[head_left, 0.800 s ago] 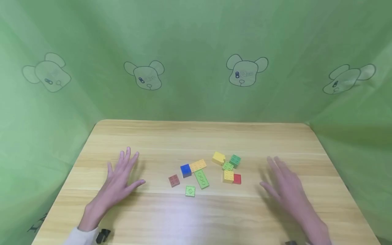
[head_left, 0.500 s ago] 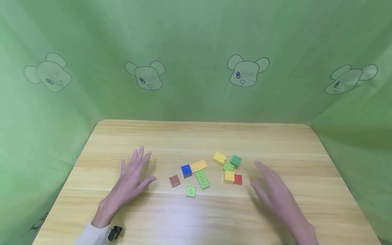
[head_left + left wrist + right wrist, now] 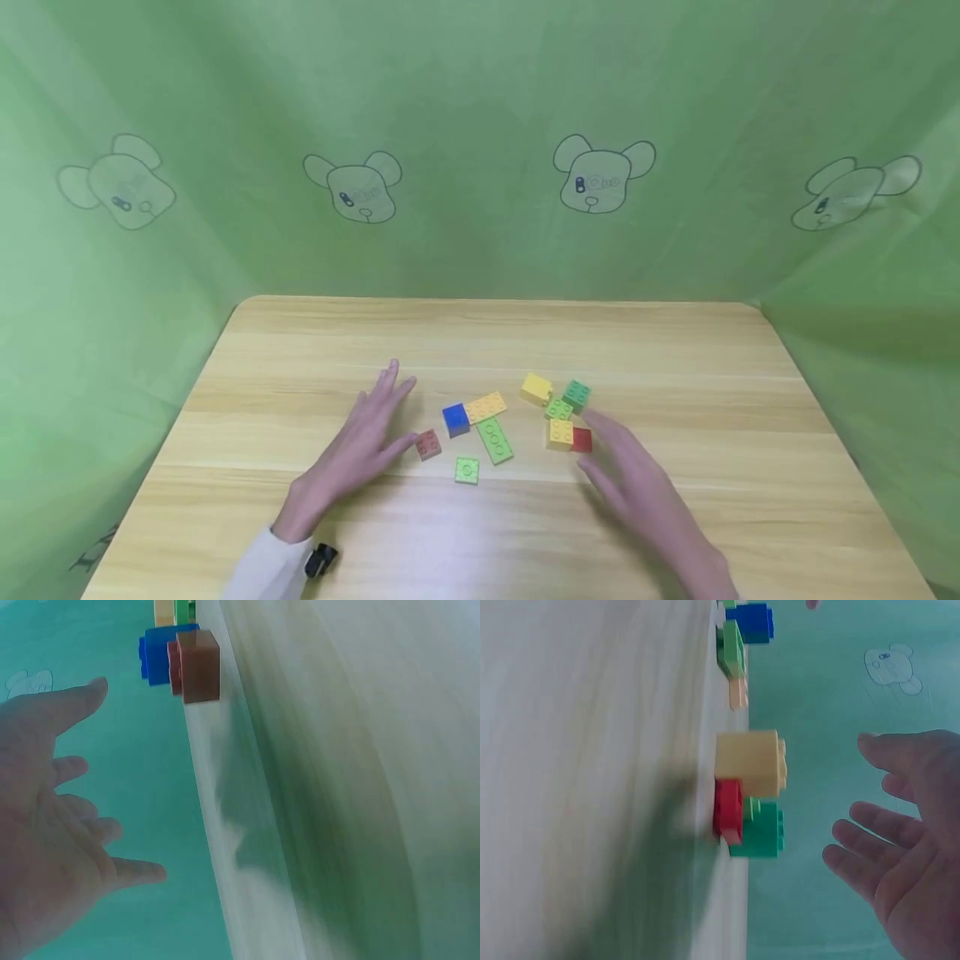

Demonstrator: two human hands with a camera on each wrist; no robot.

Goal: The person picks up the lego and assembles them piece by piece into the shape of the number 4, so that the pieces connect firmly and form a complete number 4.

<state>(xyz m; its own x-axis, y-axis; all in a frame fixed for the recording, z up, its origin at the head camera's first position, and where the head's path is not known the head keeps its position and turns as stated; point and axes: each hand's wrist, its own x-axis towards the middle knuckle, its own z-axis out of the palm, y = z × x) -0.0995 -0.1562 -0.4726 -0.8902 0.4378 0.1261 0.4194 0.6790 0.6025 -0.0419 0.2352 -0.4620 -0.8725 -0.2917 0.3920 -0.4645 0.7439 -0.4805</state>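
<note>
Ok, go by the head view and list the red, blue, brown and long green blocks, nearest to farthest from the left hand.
1. Brown block, by the thumb of the left hand.
2. Blue block, just beyond the brown block.
3. Long green block, right of the blue block.
4. Red block, beside the right hand.

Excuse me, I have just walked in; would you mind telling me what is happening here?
A person's left hand and right hand hover over a wooden table, holding nothing. The left is nearest the reddish-brown brick, the right nearest the red brick. Other toy bricks, including a blue brick, lie between the hands.
</note>
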